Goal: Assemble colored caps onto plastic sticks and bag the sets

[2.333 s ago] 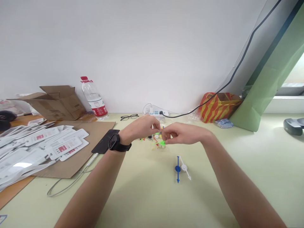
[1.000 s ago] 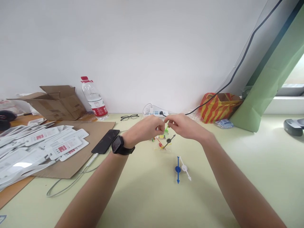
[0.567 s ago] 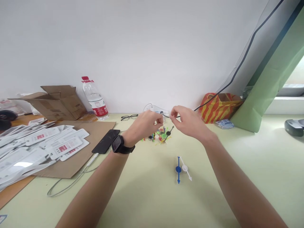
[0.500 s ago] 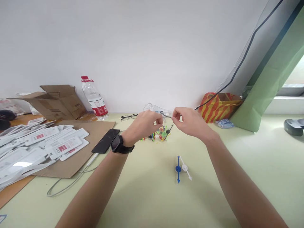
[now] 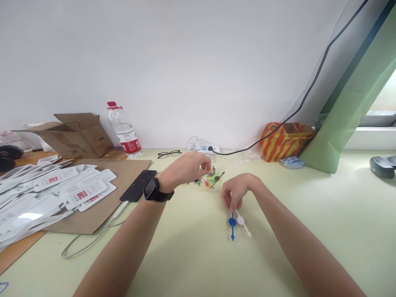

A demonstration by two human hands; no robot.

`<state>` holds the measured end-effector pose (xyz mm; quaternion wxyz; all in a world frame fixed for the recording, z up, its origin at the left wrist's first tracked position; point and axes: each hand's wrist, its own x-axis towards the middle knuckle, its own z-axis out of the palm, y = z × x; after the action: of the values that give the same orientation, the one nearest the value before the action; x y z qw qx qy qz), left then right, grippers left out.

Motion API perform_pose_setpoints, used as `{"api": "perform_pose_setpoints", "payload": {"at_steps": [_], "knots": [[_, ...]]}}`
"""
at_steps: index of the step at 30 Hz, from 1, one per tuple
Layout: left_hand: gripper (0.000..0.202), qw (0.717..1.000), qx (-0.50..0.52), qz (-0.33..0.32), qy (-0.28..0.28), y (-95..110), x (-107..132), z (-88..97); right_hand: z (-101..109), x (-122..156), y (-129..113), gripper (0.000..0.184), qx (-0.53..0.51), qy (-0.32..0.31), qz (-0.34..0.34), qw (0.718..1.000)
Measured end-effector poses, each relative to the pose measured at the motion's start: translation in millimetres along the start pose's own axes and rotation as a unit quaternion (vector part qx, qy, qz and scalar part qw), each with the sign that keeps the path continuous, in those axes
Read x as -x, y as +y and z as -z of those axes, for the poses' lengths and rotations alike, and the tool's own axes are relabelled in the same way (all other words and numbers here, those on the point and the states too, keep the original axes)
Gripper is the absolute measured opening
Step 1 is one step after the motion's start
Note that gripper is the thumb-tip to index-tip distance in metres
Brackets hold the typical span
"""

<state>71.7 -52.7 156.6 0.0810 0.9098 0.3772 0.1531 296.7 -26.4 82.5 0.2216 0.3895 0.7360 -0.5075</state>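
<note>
My left hand (image 5: pixel 188 168), with a black watch on its wrist, is curled at a small clear bag of coloured plastic arrow pointers (image 5: pixel 211 180) on the pale green table (image 5: pixel 324 214). My right hand (image 5: pixel 235 192) hangs lower, fingers pinched downward just above a blue arrow pointer (image 5: pixel 232 225) and a white arrow pointer (image 5: pixel 243 222) that lie side by side on the table. Whether the fingertips touch the pointers or hold anything is not clear.
A black phone (image 5: pixel 137 185) with a white cable lies on brown cardboard (image 5: pixel 93 206) beside a heap of white tags (image 5: pixel 46 189). A cardboard box (image 5: pixel 74 134), water bottle (image 5: pixel 123 130), glasses (image 5: pixel 168 154), power strip (image 5: pixel 202 147) and striped bag (image 5: pixel 283 140) line the back wall.
My right hand has dropped from up near the left hand, where it pinched something thin, down toward the blue and white pointers. The left hand stays at the bag.
</note>
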Motion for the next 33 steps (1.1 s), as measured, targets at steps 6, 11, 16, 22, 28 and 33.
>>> {"api": "perform_pose_setpoints", "payload": {"at_steps": [6,11,16,22,28,33], "knots": [[0.016,1.000,0.006,-0.005,-0.002,-5,-1,-0.2,1,-1,5,0.045,-0.016,-0.026,0.022,0.999],[0.016,1.000,0.011,-0.007,-0.006,-7,-1,0.2,1,-12,9,0.041,-0.036,-0.063,0.038,0.997],[0.016,1.000,0.019,-0.006,-0.011,-7,0,2.2,3,0,7,0.033,-0.059,-0.043,0.121,0.990],[0.016,0.999,0.043,0.012,-0.028,-9,0,4.4,5,68,-11,0.027,-0.054,0.158,0.294,0.941],[0.018,0.996,0.072,0.020,-0.042,-6,1,5.5,1,105,-18,0.028,-0.114,0.471,0.379,0.788],[0.019,0.997,0.074,0.013,-0.036,-3,1,4.4,0,91,-24,0.028,-0.082,0.586,0.331,0.735]]}}
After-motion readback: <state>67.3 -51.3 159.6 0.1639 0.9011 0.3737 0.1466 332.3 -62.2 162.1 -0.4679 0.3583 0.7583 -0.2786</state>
